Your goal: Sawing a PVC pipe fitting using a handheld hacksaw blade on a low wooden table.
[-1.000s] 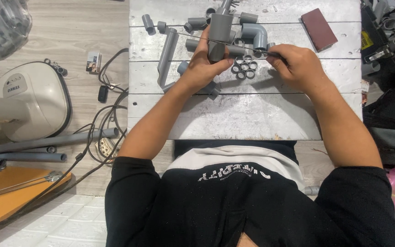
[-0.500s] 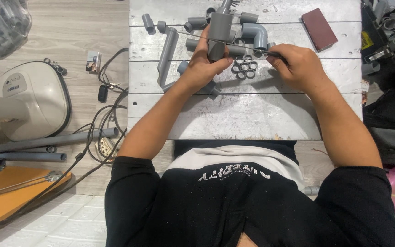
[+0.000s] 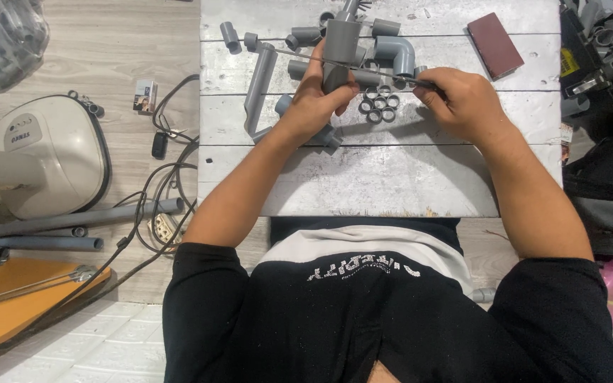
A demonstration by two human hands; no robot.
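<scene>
The left hand (image 3: 317, 99) is clamped around a grey pipe fitting (image 3: 340, 44), fingers wrapped about its lower part, so that the piece stands upright above the fist over the middle of the bench (image 3: 363, 177). The right hand (image 3: 462, 103) is pinched shut on one end of a thin metal rod (image 3: 335, 62) — a slim tool whose shaft runs leftward from the fingertips, crosses the fitting just above the left hand's fingers, and ends near the top of a long grey pipe (image 3: 258, 89). Whether the rod touches the fitting or only passes in front of it cannot be told.

Between the two hands, on the white-painted planks, lies a cluster of small grey rings (image 3: 379, 105), touching one another. Just behind them sits a grey elbow joint (image 3: 397, 51), with several short grey couplers (image 3: 305, 34) scattered along the far edge. The long grey pipe lies at a slant to the left of the left hand. A dark red sanding block (image 3: 494, 44) rests near the bench's far right corner, well apart from the hands.

On the wooden floor to the left stand a white fan base (image 3: 44, 159), a tangle of black cables (image 3: 168, 170) and a few long grey pipes (image 3: 72, 223) — all away from the bench.
</scene>
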